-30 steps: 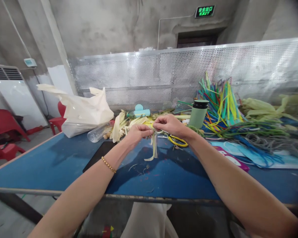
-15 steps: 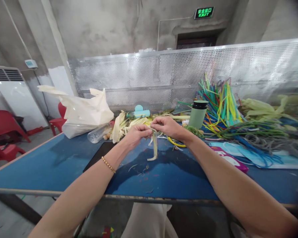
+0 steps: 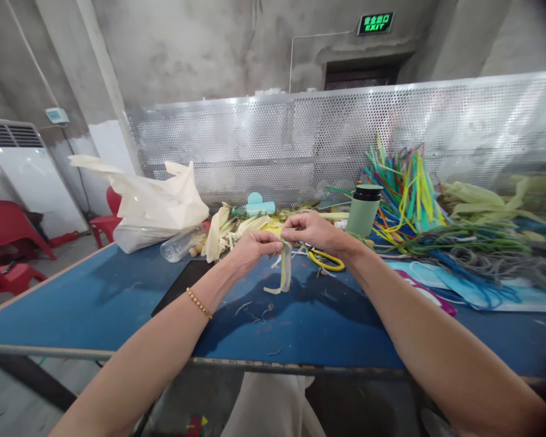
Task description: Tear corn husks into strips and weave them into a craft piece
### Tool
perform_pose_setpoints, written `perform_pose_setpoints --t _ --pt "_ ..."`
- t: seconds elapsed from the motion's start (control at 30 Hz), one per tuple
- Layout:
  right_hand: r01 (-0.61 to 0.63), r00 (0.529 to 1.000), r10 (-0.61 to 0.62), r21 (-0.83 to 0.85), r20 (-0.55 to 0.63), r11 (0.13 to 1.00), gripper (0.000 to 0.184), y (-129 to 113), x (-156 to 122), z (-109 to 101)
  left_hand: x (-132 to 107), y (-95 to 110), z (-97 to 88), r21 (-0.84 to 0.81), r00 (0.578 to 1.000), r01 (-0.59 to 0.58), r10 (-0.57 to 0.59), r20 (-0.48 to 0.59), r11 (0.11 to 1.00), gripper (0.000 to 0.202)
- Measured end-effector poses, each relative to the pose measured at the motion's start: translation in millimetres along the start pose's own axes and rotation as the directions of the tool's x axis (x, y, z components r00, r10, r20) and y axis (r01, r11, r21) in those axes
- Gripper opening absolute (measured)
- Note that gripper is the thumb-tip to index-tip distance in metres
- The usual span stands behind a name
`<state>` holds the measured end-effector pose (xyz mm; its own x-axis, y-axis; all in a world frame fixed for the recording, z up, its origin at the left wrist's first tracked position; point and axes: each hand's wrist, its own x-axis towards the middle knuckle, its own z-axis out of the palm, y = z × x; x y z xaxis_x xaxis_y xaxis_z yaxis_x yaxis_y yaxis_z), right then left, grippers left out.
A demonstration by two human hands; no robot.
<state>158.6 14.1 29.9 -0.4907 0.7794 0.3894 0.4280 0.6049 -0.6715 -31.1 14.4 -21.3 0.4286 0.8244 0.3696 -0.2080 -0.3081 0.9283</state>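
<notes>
My left hand [image 3: 258, 246] and my right hand [image 3: 310, 232] meet above the middle of the blue table [image 3: 273, 328]. Both are closed in a pinch on a pale green corn husk strip [image 3: 286, 272]. The strip's loose ends hang below the fingers, and one end curls to the left. Its upper part is hidden by my fingertips. Behind my left hand lie more pale corn husks [image 3: 217, 233]. A yellow cord loop [image 3: 326, 261] rests on the table under my right wrist.
A white plastic bag [image 3: 157, 203] and a clear bottle [image 3: 178, 246] stand left. Farther right are a green tumbler [image 3: 364, 212], a bundle of coloured strips [image 3: 407, 191], green cords [image 3: 473, 240] and a blue mask [image 3: 491, 288]. A perforated metal panel [image 3: 255, 145] runs along the back.
My right hand has shifted slightly right. The hanging husk strip now shows two spread ends instead of one narrow tail, and more of the yellow cord loop is visible.
</notes>
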Motion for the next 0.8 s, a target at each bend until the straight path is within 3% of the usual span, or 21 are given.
perform_pose_setpoints --t 0.2,0.33,0.4,0.5,0.63,0.8 --pt "0.005 0.998 -0.006 0.01 0.057 1.0 0.028 1 1 3 -2 3 3.8 -0.029 0.999 -0.032 0.031 -0.021 0.999 0.018" --pt "0.006 0.972 -0.042 -0.156 -0.232 0.988 0.028 1 5 3 2 3 2.2 -0.114 0.992 -0.052 0.038 -0.123 0.992 0.02" --pt "-0.001 0.952 -0.062 -0.207 -0.299 0.978 0.027 1 6 3 4 2 0.2 -0.137 0.985 -0.065 0.042 -0.168 0.988 0.021" --pt "0.012 0.98 -0.042 -0.154 -0.195 0.988 0.034 2 5 6 6 2 -2.4 -0.16 0.977 -0.065 0.03 -0.212 0.985 0.021" --pt "0.013 0.998 -0.01 0.047 -0.056 0.999 0.036 4 3 13 7 1 -3.2 -0.124 0.974 -0.083 0.054 -0.222 0.989 0.02" --pt "-0.042 0.992 0.049 0.058 -0.115 0.997 0.033 3 2 14 6 1 -2.8 -0.064 0.971 -0.07 0.053 -0.234 0.996 0.019"
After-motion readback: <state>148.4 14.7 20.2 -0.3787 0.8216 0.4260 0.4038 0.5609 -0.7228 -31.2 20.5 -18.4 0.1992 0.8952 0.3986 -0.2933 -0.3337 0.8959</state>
